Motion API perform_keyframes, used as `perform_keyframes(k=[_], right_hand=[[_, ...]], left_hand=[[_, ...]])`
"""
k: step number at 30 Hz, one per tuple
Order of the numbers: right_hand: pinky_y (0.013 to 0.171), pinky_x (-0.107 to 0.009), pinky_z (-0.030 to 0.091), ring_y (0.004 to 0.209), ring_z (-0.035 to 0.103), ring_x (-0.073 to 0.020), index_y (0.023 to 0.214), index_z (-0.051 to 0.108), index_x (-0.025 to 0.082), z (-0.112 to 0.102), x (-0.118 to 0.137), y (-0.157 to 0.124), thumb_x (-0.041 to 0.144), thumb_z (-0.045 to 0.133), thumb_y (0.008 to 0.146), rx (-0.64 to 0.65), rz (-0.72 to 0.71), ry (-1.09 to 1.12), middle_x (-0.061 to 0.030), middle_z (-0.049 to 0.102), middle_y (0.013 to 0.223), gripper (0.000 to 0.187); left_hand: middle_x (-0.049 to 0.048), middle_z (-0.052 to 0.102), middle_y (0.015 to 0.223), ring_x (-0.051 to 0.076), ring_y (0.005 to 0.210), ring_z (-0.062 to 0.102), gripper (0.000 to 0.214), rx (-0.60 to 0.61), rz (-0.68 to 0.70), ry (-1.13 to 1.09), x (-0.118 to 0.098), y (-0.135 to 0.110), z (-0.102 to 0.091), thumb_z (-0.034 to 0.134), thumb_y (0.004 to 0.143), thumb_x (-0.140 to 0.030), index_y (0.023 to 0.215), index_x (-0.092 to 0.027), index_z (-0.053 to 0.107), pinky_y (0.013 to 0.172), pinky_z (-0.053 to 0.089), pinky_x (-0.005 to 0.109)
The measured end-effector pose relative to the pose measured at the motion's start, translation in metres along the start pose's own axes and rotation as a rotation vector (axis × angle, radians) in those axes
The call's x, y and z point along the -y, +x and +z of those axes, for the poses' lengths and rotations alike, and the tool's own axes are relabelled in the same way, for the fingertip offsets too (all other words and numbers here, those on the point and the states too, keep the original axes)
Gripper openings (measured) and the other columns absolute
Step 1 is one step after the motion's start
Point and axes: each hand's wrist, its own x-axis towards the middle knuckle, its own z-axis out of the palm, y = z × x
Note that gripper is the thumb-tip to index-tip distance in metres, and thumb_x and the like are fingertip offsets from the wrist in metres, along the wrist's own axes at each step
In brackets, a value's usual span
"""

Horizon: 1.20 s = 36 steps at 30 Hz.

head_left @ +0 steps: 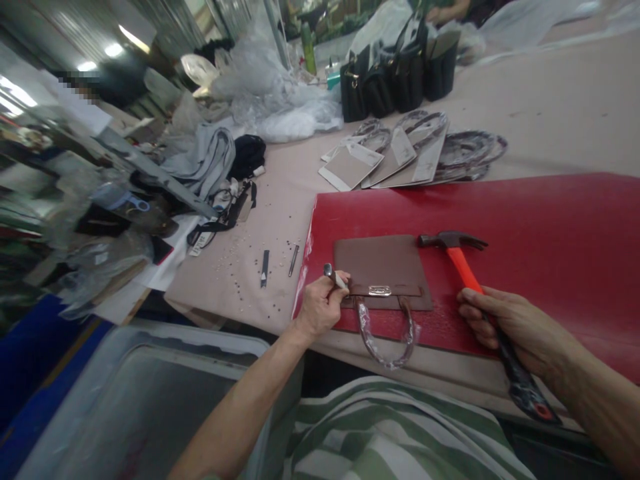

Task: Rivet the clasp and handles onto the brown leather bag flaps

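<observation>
A brown leather bag panel point(383, 263) with a plastic-wrapped handle point(385, 337) lies on a red mat point(540, 233) at the table's near edge. My left hand point(320, 307) is closed around a metal punch tool point(334, 275), held at the panel's lower left corner. My right hand point(515, 327) grips the handle of a hammer point(463, 263) with an orange shaft. The hammer's black head rests on the mat just right of the panel.
Two small metal tools point(265, 268) and scattered rivets lie on the beige table left of the mat. Flat bag panels with handles point(400, 157) are stacked further back, with finished black bags point(400, 80) behind. A grey bin point(150, 393) stands at lower left.
</observation>
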Motion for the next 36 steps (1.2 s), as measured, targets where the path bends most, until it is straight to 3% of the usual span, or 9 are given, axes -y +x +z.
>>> perform_keyframes(k=[14, 20, 25, 27, 31, 36], right_hand=[[0.033, -0.017, 0.031, 0.04, 0.036, -0.0065, 0.075, 0.053, 0.02, 0.002, -0.005, 0.0, 0.035, 0.069, 0.082, 0.001, -0.082, -0.075, 0.0042, 0.048, 0.058, 0.023], [0.036, -0.021, 0.031, 0.04, 0.039, -0.0096, 0.07, 0.049, 0.023, 0.015, 0.021, -0.026, 0.067, 0.06, 0.083, -0.099, -0.369, -0.466, 0.004, 0.046, 0.054, 0.047], [0.042, -0.024, 0.031, 0.044, 0.041, -0.0116, 0.066, 0.047, 0.024, 0.041, 0.058, -0.066, 0.07, 0.05, 0.086, -0.107, -0.77, -0.786, 0.0027, 0.045, 0.053, 0.05], [0.043, -0.024, 0.031, 0.047, 0.041, -0.0128, 0.064, 0.046, 0.024, 0.049, 0.061, -0.072, 0.069, 0.049, 0.087, -0.07, -0.846, -0.83, 0.0025, 0.044, 0.053, 0.05], [0.047, -0.026, 0.032, 0.052, 0.044, -0.0143, 0.066, 0.048, 0.024, 0.054, 0.048, -0.067, 0.066, 0.049, 0.089, 0.005, -0.809, -0.834, 0.0022, 0.046, 0.057, 0.048], [0.046, -0.026, 0.032, 0.049, 0.043, -0.0135, 0.066, 0.047, 0.024, 0.048, 0.039, -0.064, 0.066, 0.048, 0.09, -0.003, -0.79, -0.843, 0.0029, 0.046, 0.055, 0.048]], left_hand=[[0.0078, 0.076, 0.106, 0.021, 0.101, 0.074, 0.023, 0.06, 0.063, -0.011, -0.004, 0.004, 0.0, 0.057, 0.087, -0.008, 0.105, -0.018, 0.066, 0.093, 0.061, 0.035], [0.0079, 0.076, 0.103, 0.021, 0.098, 0.074, 0.023, 0.073, 0.083, -0.013, -0.003, 0.003, 0.002, 0.058, 0.086, -0.008, 0.103, -0.019, 0.066, 0.091, 0.061, 0.035], [0.0083, 0.076, 0.106, 0.021, 0.101, 0.074, 0.023, 0.028, 0.074, -0.027, 0.001, 0.0, 0.001, 0.057, 0.086, -0.008, 0.104, -0.018, 0.067, 0.094, 0.061, 0.036], [0.009, 0.076, 0.106, 0.021, 0.102, 0.074, 0.022, 0.02, 0.061, -0.036, 0.002, 0.0, 0.001, 0.057, 0.087, -0.008, 0.103, -0.017, 0.067, 0.094, 0.061, 0.035], [0.0095, 0.076, 0.107, 0.021, 0.103, 0.074, 0.021, 0.027, 0.065, -0.046, 0.001, 0.001, 0.0, 0.057, 0.087, -0.008, 0.102, -0.017, 0.067, 0.095, 0.06, 0.035], [0.0086, 0.076, 0.105, 0.021, 0.102, 0.074, 0.021, 0.039, 0.063, -0.023, -0.001, 0.002, 0.0, 0.057, 0.086, -0.008, 0.103, -0.018, 0.067, 0.094, 0.061, 0.035]])
